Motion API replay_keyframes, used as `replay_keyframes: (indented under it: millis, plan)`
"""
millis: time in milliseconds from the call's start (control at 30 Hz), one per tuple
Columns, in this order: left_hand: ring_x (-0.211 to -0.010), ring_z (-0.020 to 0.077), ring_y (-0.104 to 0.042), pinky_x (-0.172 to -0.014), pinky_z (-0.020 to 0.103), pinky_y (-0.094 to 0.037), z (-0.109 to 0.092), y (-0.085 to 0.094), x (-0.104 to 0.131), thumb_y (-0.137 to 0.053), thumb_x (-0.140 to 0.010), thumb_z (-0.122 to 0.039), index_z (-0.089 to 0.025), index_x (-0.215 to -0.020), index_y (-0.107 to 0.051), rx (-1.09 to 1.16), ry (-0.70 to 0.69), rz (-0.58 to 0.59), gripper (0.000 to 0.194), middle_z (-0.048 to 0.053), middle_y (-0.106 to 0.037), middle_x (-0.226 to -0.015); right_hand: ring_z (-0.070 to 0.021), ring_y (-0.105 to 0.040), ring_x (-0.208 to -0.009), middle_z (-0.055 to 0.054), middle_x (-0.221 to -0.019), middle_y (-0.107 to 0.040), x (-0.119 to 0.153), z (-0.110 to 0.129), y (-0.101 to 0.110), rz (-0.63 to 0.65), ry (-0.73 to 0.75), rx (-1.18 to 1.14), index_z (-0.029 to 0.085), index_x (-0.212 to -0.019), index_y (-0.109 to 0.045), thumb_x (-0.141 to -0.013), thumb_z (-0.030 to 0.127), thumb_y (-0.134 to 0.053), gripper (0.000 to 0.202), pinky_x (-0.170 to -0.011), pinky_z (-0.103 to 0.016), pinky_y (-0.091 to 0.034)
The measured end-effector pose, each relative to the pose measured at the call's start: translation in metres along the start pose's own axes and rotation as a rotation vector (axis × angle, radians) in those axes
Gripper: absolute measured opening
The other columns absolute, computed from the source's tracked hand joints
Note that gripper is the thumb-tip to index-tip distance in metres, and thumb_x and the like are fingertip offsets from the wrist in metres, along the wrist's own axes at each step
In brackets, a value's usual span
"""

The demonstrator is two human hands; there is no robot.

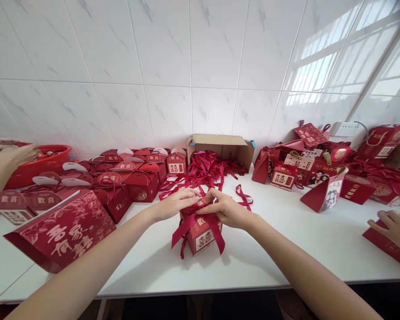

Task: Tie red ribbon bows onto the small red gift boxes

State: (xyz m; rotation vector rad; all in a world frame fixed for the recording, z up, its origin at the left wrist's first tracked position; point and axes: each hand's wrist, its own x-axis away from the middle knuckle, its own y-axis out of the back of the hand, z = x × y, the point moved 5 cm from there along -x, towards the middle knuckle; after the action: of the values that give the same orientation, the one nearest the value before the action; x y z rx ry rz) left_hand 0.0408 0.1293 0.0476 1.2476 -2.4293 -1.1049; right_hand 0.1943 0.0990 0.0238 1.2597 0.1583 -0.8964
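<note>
A small red gift box [205,238] with white lettering stands upright on the white table right in front of me. Across its top lies a red ribbon [217,233], its two flat tails hanging down the front. A dark red braided cord hangs at the box's left side. My left hand [176,205] is closed on the top of the box, its fingers bent over the flaps. From the right, my right hand [229,209] pinches the ribbon at the top; its fingertips partly hide the place where the ribbon crosses.
Behind the box, a cardboard carton [220,140] lies on its side, spilling red ribbons [206,166]. Rows of red boxes [142,184] fill the left; more boxes [355,189] stand right. Other people's hands are at a red basin [58,153] and a flat red box [382,244].
</note>
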Motion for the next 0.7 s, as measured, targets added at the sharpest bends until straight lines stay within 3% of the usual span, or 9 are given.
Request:
replay_keyframes:
  millis: [100,200,367,500,700]
  plan:
    - [-0.107,0.0265,-0.052,-0.095,0.039,-0.041,-0.005,0.008,0.0,-0.055,-0.082,-0.046,-0.022,-0.066,-0.062,-0.221,-0.114,-0.144,0.03,0.008,-0.064,-0.108,-0.0164,-0.055,-0.084,-0.007,-0.093,-0.053,0.003,-0.001,0.004,-0.024,0.011,-0.014,0.027,-0.106,-0.071,-0.091,0.009,-0.039,0.04,-0.071,-0.029,-0.052]
    - [-0.105,0.0269,-0.05,-0.097,0.043,-0.037,-0.006,0.011,0.003,-0.058,-0.081,-0.042,-0.02,-0.064,-0.057,-0.336,-0.191,-0.234,0.028,0.008,-0.064,-0.103,-0.0162,-0.057,-0.082,-0.007,-0.094,-0.058,0.008,0.0,0.011,-0.075,-0.004,-0.006,0.027,-0.108,-0.069,-0.095,0.016,-0.038,0.035,-0.069,-0.029,-0.052]
    - [-0.084,0.0193,-0.058,-0.08,0.033,-0.047,0.001,0.001,0.002,-0.049,-0.086,-0.045,-0.019,-0.06,-0.046,-0.051,-0.117,-0.222,0.037,0.006,-0.065,-0.093,-0.0174,-0.061,-0.085,-0.008,-0.096,-0.063,0.008,0.0,0.017,-0.167,-0.02,0.013,0.023,-0.108,-0.065,-0.094,0.018,-0.044,0.025,-0.074,-0.031,-0.052]
    - [-0.072,0.0166,-0.06,-0.065,0.029,-0.049,0.007,-0.012,-0.002,-0.059,-0.079,-0.052,-0.018,-0.057,-0.046,0.242,0.041,-0.254,0.042,0.005,-0.068,-0.085,-0.018,-0.061,-0.084,-0.008,-0.093,-0.062,0.005,-0.005,0.018,-0.224,-0.065,0.041,0.022,-0.102,-0.063,-0.093,0.019,-0.046,0.02,-0.074,-0.032,-0.052]
    - [-0.075,0.0182,-0.063,-0.065,0.029,-0.051,0.008,-0.023,-0.006,-0.072,-0.068,-0.044,-0.019,-0.048,-0.025,0.376,0.087,-0.228,0.057,0.003,-0.07,-0.078,-0.0175,-0.059,-0.079,-0.007,-0.086,-0.062,0.006,-0.009,0.021,-0.31,-0.063,0.05,0.022,-0.091,-0.063,-0.091,0.018,-0.046,0.017,-0.07,-0.031,-0.05]
